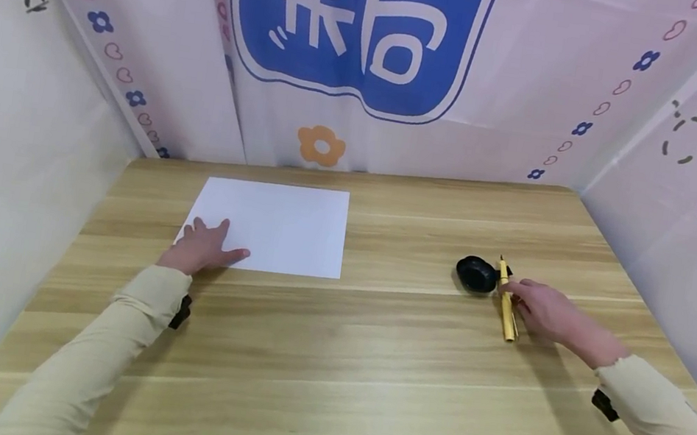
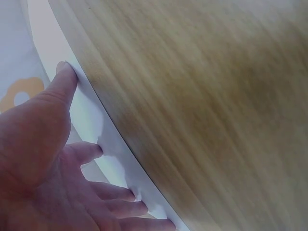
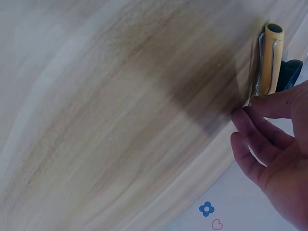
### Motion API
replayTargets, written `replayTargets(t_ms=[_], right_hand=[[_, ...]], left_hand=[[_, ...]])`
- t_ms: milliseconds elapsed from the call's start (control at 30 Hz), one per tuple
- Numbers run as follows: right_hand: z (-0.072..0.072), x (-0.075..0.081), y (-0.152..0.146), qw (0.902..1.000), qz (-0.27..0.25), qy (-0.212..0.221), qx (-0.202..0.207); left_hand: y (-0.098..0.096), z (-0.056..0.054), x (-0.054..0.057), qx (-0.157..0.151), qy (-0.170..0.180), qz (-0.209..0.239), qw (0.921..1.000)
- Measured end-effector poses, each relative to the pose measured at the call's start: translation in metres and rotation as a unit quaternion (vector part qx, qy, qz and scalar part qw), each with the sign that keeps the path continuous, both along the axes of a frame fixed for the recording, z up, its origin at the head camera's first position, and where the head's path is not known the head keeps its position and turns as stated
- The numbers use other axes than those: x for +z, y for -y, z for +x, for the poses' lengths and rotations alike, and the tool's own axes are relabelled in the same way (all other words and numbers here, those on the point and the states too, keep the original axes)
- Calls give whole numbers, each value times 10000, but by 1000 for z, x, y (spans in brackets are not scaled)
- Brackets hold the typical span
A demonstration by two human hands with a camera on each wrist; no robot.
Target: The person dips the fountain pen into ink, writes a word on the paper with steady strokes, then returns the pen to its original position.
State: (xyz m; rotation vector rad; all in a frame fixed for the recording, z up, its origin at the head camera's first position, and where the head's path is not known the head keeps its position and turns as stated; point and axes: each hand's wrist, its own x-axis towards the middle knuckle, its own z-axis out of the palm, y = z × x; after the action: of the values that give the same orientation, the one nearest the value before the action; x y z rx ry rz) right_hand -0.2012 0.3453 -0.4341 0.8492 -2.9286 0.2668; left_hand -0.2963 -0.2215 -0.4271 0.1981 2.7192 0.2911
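A white sheet of paper [image 1: 293, 228] lies flat at the back left of the table. My left hand [image 1: 204, 245] rests on its near left corner with the fingers spread; in the left wrist view the fingertips and thumb of that hand [image 2: 43, 154] touch the paper [image 2: 103, 127]. Toward the right, my right hand [image 1: 543, 309] pinches a yellow pen [image 1: 506, 310] around its middle. The pen's dark tip points away from me and its clip end lies nearer. In the right wrist view, the hand [image 3: 274, 139] partly hides the pen [image 3: 270, 62].
A small black dish [image 1: 476, 274] with a short handle sits left of the pen, its handle partly behind the pen. The wooden table [image 1: 327, 370] is bordered by printed cloth walls [image 1: 514, 85] at the back and sides.
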Motion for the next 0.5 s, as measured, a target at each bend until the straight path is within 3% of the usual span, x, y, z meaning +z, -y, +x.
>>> replayTargets(t_ms=[233, 500], right_hand=[[-1, -2, 2, 9998, 60, -175, 17], [-2, -2, 6, 9997, 202, -33, -149]], left_hand=[[-2, 0, 2, 50, 97, -18, 9999], [0, 0, -1, 54, 70, -69, 9999]])
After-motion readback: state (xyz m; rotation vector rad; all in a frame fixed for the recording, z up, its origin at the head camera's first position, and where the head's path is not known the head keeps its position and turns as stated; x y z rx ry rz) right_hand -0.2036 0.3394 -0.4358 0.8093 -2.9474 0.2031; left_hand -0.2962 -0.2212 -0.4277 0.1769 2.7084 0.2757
